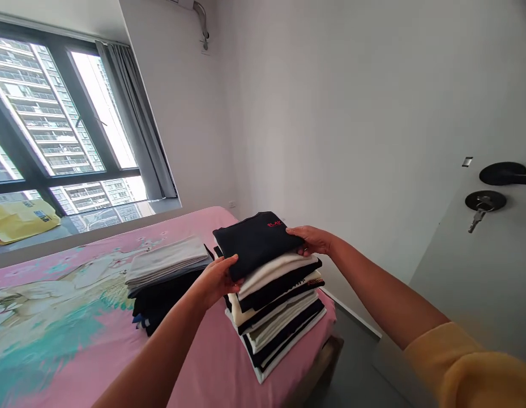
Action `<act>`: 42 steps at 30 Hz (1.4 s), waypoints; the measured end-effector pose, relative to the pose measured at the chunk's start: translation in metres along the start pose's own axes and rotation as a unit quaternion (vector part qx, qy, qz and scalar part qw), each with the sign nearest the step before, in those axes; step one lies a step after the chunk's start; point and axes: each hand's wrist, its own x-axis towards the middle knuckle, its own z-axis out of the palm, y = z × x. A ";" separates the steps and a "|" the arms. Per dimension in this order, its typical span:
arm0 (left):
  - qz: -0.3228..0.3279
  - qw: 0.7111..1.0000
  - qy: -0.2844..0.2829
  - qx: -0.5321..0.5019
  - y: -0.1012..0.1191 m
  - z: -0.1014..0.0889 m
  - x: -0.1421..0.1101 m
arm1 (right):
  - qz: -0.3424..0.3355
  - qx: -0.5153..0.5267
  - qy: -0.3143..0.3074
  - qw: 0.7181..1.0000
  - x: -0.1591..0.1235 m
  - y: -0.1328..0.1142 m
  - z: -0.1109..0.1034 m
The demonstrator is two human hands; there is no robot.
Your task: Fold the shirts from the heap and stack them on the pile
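Note:
A folded black T-shirt (254, 241) with small red lettering lies at the top of a tall stack of folded clothes (283, 317). My left hand (218, 277) grips its near left corner, thumb on top and fingers beneath. At the right edge, my right hand (311, 239) pinches the same shirt between thumb and fingers. Directly below the shirt is a white folded garment (273, 272), followed by black, cream and grey layers. Whether the shirt rests fully on the stack or is slightly raised, I cannot tell.
Left of the stack stands a second pile of folded clothes (169, 263), grey over black. Both are on a bed with a pink patterned sheet (93, 340). A yellow bag (22, 220) lies on the window sill. At right is a door with a black handle (503, 173) and keys (479, 215).

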 end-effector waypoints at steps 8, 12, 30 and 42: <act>-0.001 0.991 0.084 -0.108 0.025 0.005 0.032 | 0.016 0.106 -0.027 0.994 0.027 -0.018 -0.013; -0.011 0.988 0.098 -0.123 0.032 0.005 0.040 | 0.004 0.149 -0.022 0.989 0.045 -0.026 -0.004; 0.062 0.998 0.032 -0.002 0.017 0.011 0.044 | -0.032 0.117 -0.004 0.993 0.029 -0.001 -0.007; 0.396 0.762 0.116 0.500 0.020 0.038 -0.011 | -0.322 -0.337 0.188 0.864 -0.009 -0.043 0.028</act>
